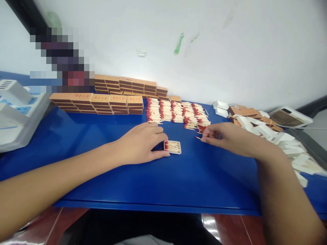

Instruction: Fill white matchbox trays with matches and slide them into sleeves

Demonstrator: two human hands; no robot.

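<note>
Matchbox tray (pixel 174 153) lies between the worktop's (pixel 143 187) front and back edges, long axis roughly parallel, match heads (pixel 166 145) leftward; left hand (pixel 143 143) clasps its left end, right hand (pixel 224 134) pinches a matchstick (pixel 198 137).

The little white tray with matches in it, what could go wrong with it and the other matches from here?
The white tray is open on top and the left hand is at just one end, so a bump might spill the matches inside. The right hand pinches a single match near its plain end, so it could slip out. That hand is also close to the loose match rows, so brushing them might scatter some.
</note>
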